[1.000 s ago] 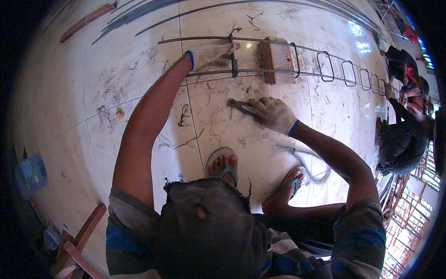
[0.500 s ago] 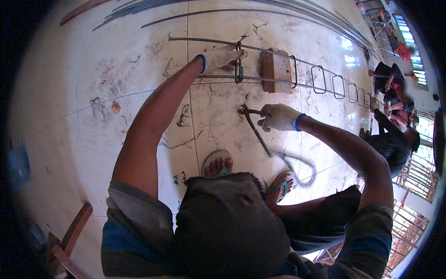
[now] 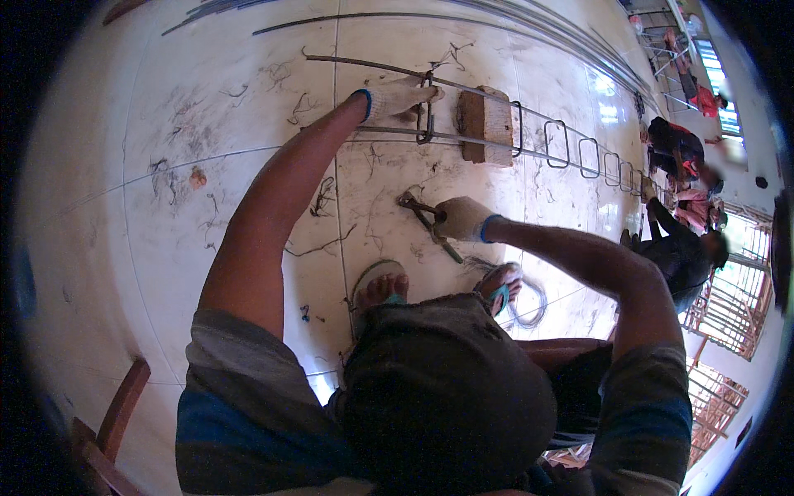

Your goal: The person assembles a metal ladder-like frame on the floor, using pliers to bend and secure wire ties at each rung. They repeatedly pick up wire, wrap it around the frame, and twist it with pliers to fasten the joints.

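My left hand (image 3: 399, 101), in a white knit glove, is closed on a rectangular wire stirrup (image 3: 424, 124) around two long parallel steel bars (image 3: 376, 130). Its fingers curl about the stirrup beside the upper bar. My right hand (image 3: 463, 219), also gloved, grips one handle of a pair of pincers (image 3: 420, 208) over the floor. The pincers' head points left, and their other handle, with a green end, slants down toward my feet. A rough block (image 3: 488, 128) props the bars just right of the stirrup. More stirrups (image 3: 557, 144) stand spaced along the bars to the right.
A loose bundle of thin wire (image 3: 531, 304) lies by my right sandal. Wire scraps (image 3: 325, 198) litter the tiled floor. Long loose bars (image 3: 496, 25) run along the far side. Other people (image 3: 682, 248) crouch at the right. Wooden furniture legs (image 3: 124, 405) stand lower left.
My right hand has moved left and slightly nearer to me with the pincers, whose handles now look closer together. My left hand stays at the stirrup.
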A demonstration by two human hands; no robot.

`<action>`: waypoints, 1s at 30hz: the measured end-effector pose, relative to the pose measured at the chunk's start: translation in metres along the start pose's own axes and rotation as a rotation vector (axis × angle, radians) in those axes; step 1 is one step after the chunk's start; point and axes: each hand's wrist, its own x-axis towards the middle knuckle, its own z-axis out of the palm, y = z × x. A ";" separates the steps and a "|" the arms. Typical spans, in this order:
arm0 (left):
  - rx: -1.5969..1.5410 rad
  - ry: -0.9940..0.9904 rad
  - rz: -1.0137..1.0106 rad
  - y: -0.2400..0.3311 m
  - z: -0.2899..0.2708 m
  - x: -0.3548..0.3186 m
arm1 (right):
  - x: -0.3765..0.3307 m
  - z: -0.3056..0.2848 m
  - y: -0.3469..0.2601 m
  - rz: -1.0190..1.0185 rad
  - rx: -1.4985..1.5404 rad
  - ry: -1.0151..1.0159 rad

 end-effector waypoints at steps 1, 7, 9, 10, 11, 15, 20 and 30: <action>-0.014 -0.002 -0.021 0.000 0.000 0.002 | -0.001 -0.012 -0.002 -0.062 -0.012 0.010; -0.056 -0.008 -0.043 -0.003 0.003 -0.003 | -0.059 -0.099 0.008 -0.339 -0.068 -0.033; -0.052 0.009 -0.077 -0.004 0.003 -0.004 | -0.081 -0.118 0.014 -0.442 -0.122 0.094; -0.050 0.019 -0.093 -0.003 0.003 -0.004 | -0.089 -0.126 0.017 -0.506 -0.132 0.164; -0.012 0.036 -0.093 -0.003 0.002 -0.003 | -0.094 -0.134 0.020 -0.568 -0.091 0.196; 0.182 -0.012 -0.129 0.002 -0.004 -0.008 | -0.103 -0.161 0.031 -0.659 0.016 0.348; 0.758 -0.027 0.145 0.041 -0.015 -0.067 | -0.103 -0.174 0.023 -0.810 0.671 0.372; 0.058 0.304 0.204 0.202 0.010 -0.137 | -0.035 -0.256 -0.009 -1.087 1.437 0.294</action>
